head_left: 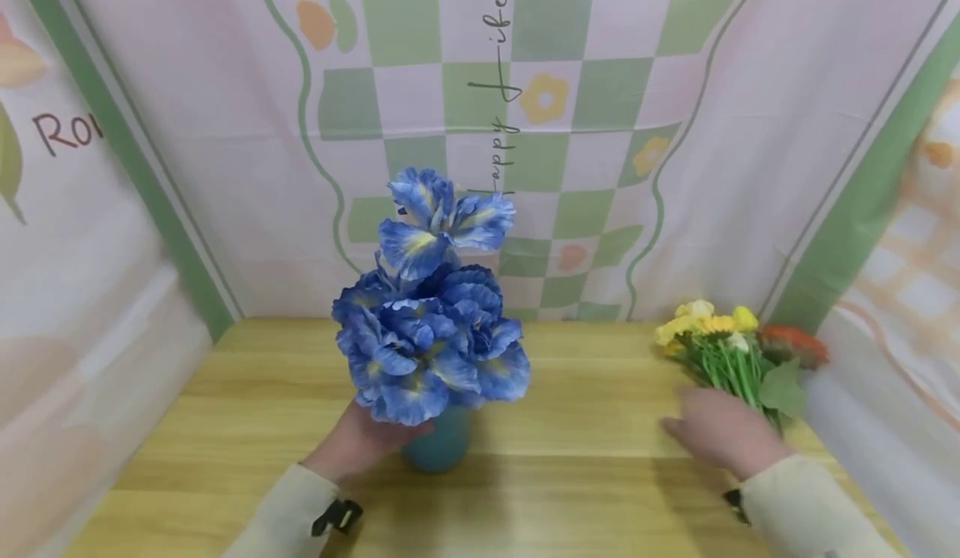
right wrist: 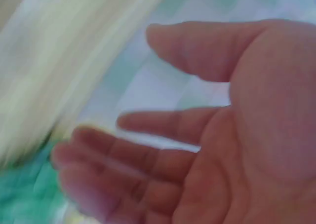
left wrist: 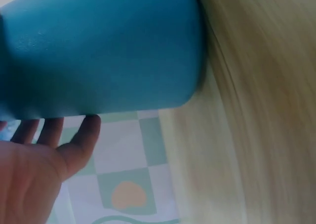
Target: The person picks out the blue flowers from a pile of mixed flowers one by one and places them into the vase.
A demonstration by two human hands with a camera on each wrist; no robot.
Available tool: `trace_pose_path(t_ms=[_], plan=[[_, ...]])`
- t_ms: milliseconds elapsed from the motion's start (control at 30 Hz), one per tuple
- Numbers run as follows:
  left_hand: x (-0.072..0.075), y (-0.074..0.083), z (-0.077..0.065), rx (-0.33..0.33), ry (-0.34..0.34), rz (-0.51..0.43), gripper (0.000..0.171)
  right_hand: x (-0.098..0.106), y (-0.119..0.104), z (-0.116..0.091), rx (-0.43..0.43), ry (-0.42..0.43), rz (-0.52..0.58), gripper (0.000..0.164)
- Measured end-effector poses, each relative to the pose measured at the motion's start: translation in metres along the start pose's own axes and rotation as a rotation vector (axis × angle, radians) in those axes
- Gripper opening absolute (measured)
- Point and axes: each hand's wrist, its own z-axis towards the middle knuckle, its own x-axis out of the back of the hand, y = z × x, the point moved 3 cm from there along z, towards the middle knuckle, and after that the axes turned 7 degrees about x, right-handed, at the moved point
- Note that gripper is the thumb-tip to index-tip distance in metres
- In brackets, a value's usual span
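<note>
A blue-green vase (head_left: 437, 445) stands on the table, filled with blue iris-like flowers (head_left: 431, 333) that hide its upper part. My left hand (head_left: 367, 441) holds the vase from its left side, just beneath the blooms. In the left wrist view, the fingers (left wrist: 81, 142) lie against the vase wall (left wrist: 103, 56). My right hand (head_left: 727, 433) is over at the right, blurred, overlapping the lower stems of a bunch of yellow, white and orange-red flowers (head_left: 731, 366). The right wrist view shows nothing in that hand (right wrist: 207, 160), its fingers and thumb stretched apart.
The wooden table (head_left: 262, 391) reaches back to a green and white checked cloth (head_left: 480, 50). Cloth also hangs along the left (head_left: 112, 250) and right (head_left: 885, 358) sides. The bunch lies near the table's right back corner.
</note>
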Motion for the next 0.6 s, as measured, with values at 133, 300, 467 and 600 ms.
trace_pose_path(t_ms=[133, 300, 467, 600], plan=[[-0.006, 0.005, 0.000, -0.018, 0.011, -0.004, 0.073, -0.008, -0.088, 0.019, 0.173, 0.130, 0.131, 0.057], [-0.017, 0.012, 0.006, -0.054, 0.012, 0.017, 0.079, -0.028, -0.162, 0.039, 0.297, 0.220, 0.403, 0.055], [-0.032, 0.019, 0.015, -0.106, -0.003, 0.071, 0.083, -0.040, -0.186, 0.049, 0.333, 0.292, 0.493, 0.049], [-0.039, 0.026, 0.019, -0.108, -0.021, 0.099, 0.086, -0.042, -0.188, 0.051, 0.306, 0.353, 0.450, 0.046]])
